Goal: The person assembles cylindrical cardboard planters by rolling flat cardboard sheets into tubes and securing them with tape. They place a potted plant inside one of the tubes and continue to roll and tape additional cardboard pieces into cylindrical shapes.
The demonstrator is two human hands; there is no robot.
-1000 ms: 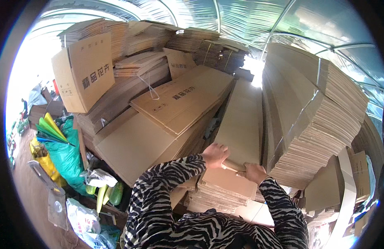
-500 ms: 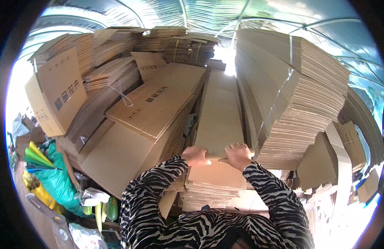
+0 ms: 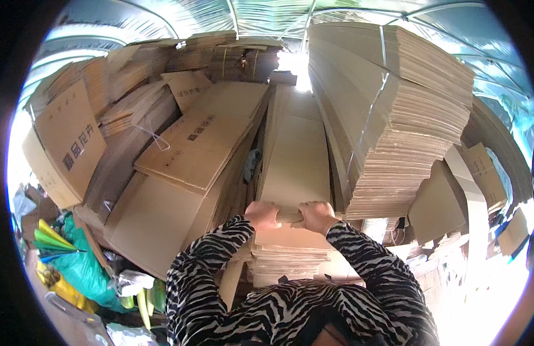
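Note:
A long flattened cardboard box (image 3: 295, 155) lies lengthwise in front of me, between taller piles. My left hand (image 3: 263, 215) and my right hand (image 3: 317, 216) are both closed on its near edge, a short gap apart. Their fingertips are partly hidden around the edge. Below my hands, close to my body, the layered edges of a cardboard stack (image 3: 290, 262) show. Zebra-striped sleeves cover both my forearms.
A tall tied bundle of flat cardboard (image 3: 416, 132) rises on the right. Printed flattened boxes (image 3: 203, 138) are piled at left, with a carton (image 3: 71, 144) beyond them. A green bag (image 3: 85, 268) and a yellow bag (image 3: 65, 285) sit lower left.
The view has shifted, so the piles sit slightly further left in the picture. Both hands keep their hold on the flattened box's near edge.

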